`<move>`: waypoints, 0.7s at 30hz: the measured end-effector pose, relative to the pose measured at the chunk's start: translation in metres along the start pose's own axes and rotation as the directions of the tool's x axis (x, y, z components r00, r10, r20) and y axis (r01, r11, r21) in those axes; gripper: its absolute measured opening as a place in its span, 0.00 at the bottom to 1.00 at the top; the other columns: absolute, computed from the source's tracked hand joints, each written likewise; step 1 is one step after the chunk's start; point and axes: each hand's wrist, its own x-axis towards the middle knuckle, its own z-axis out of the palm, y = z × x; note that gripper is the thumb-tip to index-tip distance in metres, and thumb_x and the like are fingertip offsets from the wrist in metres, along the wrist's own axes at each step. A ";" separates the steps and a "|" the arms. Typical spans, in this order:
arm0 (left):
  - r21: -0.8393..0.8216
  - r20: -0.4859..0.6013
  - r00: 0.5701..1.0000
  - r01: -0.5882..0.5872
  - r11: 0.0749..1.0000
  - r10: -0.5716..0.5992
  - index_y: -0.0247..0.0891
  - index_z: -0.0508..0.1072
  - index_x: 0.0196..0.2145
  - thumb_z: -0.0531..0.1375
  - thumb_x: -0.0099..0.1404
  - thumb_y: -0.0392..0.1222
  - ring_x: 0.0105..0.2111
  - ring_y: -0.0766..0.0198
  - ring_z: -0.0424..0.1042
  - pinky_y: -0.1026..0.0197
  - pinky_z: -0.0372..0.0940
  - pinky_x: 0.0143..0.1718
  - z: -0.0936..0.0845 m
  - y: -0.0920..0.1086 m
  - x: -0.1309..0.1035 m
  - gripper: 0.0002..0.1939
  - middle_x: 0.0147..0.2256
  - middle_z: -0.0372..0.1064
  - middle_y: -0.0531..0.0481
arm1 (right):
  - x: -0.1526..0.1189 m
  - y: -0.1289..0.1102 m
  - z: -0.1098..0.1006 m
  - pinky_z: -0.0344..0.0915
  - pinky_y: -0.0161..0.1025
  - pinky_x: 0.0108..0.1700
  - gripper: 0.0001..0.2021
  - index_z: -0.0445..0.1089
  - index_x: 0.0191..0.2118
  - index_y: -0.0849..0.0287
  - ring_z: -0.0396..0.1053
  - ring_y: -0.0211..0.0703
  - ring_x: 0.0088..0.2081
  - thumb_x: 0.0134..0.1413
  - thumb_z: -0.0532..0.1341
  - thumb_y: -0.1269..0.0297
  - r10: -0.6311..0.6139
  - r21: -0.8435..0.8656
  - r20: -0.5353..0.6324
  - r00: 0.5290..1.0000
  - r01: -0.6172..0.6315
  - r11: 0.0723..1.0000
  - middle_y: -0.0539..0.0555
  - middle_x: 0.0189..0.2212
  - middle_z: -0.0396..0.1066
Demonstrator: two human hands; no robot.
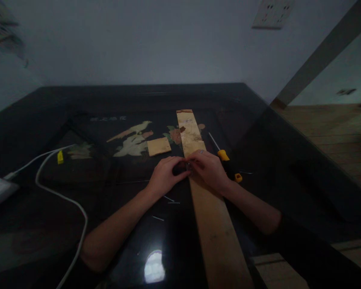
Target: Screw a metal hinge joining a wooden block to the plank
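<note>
At the far left, a white block [0, 192] is laid near a white cable [72, 200], looped across the dark, glossy tabletop [108, 237]; a small yellow piece [60, 157] is set beside the cable. Farther right, a pale bird picture [130, 140] is shown on the surface, and a flat, squarish piece of wood [159, 147] is laid just beyond the left hand [164, 173]. Its thumb and forefinger are curved into a loop, the tips brought near a small, glinting item [188, 165] over the long wooden board [218, 237] — by which hand it is gripped cannot be told. Thin metal pins [173, 202] are scattered below the left wrist. The board's far part is stained and rough, its near part plainer. Above it, the right hand [210, 169] is bent inward, its fingertips gathered at the same item — a ring [201, 151] is worn. Beyond, a screwdriver [223, 155] with a yellow-and-black handle is laid, shaft pointing away.
</note>
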 end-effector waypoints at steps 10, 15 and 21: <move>-0.088 -0.022 0.999 0.047 0.995 -0.049 0.39 0.69 0.45 0.65 0.58 0.44 0.39 0.60 0.71 0.58 0.64 0.41 0.000 -0.001 0.000 0.17 0.37 0.72 0.51 | 0.000 0.003 0.002 0.65 0.36 0.40 0.07 0.73 0.35 0.58 0.69 0.39 0.37 0.56 0.57 0.72 -0.030 -0.023 0.013 0.999 0.031 0.999 0.53 0.33 0.73; -0.058 -0.061 0.995 0.072 0.996 -0.076 0.38 0.70 0.43 0.64 0.59 0.43 0.39 0.60 0.71 0.57 0.64 0.42 -0.001 -0.003 0.000 0.15 0.37 0.73 0.49 | 0.000 0.004 0.002 0.65 0.38 0.41 0.07 0.73 0.36 0.58 0.69 0.41 0.38 0.56 0.57 0.71 -0.012 -0.032 0.019 1.000 0.012 0.999 0.53 0.33 0.73; 0.046 -0.035 0.998 0.059 0.997 -0.058 0.37 0.71 0.45 0.62 0.61 0.43 0.44 0.56 0.68 0.53 0.62 0.47 -0.001 -0.002 -0.001 0.15 0.41 0.71 0.47 | 0.000 -0.001 -0.003 0.65 0.40 0.44 0.09 0.72 0.41 0.56 0.68 0.42 0.41 0.55 0.58 0.72 0.030 -0.002 0.030 0.999 -0.030 1.000 0.53 0.36 0.72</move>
